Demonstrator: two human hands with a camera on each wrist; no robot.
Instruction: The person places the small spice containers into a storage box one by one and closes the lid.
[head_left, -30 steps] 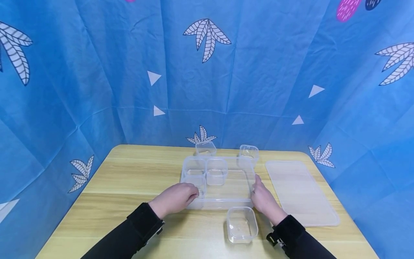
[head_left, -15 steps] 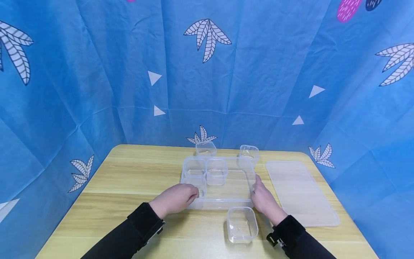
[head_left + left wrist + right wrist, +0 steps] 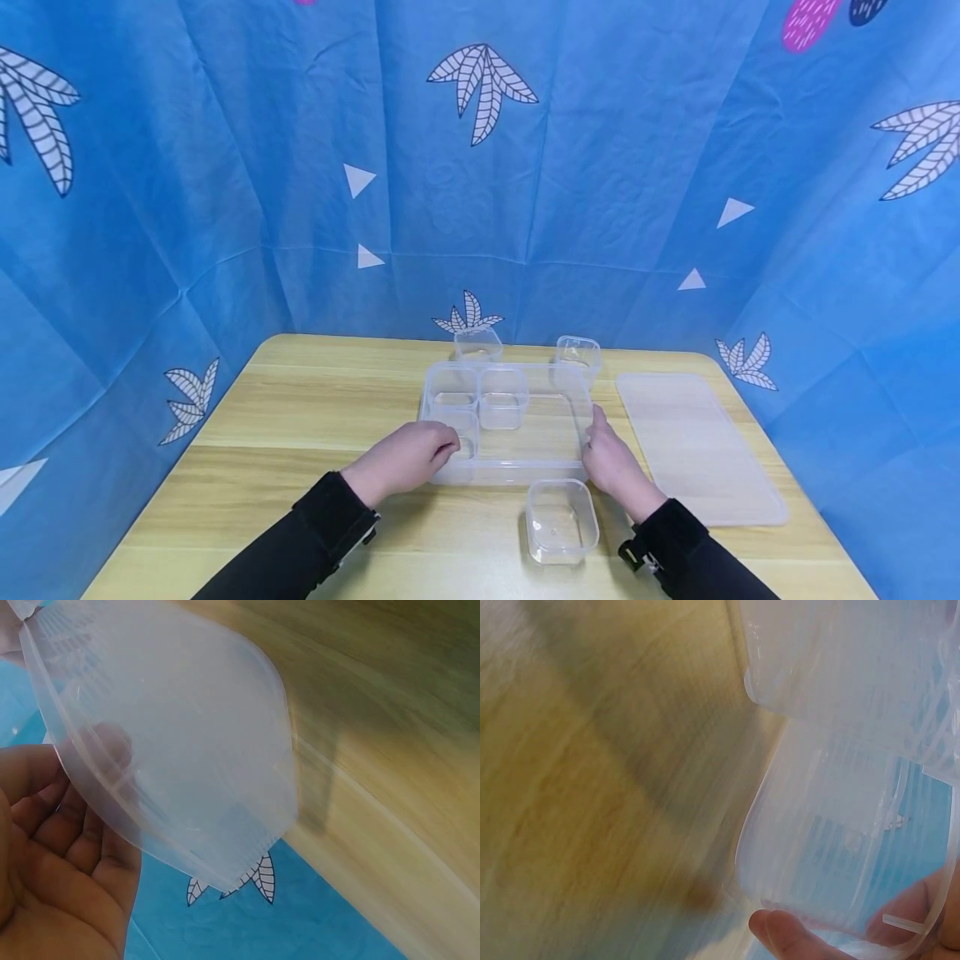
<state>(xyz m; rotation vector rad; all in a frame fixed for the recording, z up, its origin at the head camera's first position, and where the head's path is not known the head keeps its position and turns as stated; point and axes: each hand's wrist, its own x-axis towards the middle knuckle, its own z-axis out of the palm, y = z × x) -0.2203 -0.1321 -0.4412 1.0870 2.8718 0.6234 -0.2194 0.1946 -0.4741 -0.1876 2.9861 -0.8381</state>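
In the head view, a large clear plastic box (image 3: 528, 471) stands mid-table with several small clear containers inside along its left. My left hand (image 3: 408, 454) is at the front-left small container (image 3: 467, 425), pinching its rim between thumb and fingers. The left wrist view shows a fingertip through the translucent wall (image 3: 202, 727), the other fingers curled beside it. My right hand (image 3: 615, 462) holds the box's right front corner, its index finger stretched along the side. Through clear plastic (image 3: 817, 817), the right wrist view shows part of that hand, thumb (image 3: 780, 930) low at the edge.
One small clear container (image 3: 561, 525) stands in front of the box. Two more, a left one (image 3: 477, 346) and a right one (image 3: 577, 354), are behind it. A flat translucent lid (image 3: 697, 450) lies at right on the wooden table (image 3: 300, 417). Blue cloth (image 3: 480, 208) hangs behind.
My left hand has shifted very slightly left and away from me at the front-left container. My right hand stays at the box's corner, and the other containers and lid have not moved.
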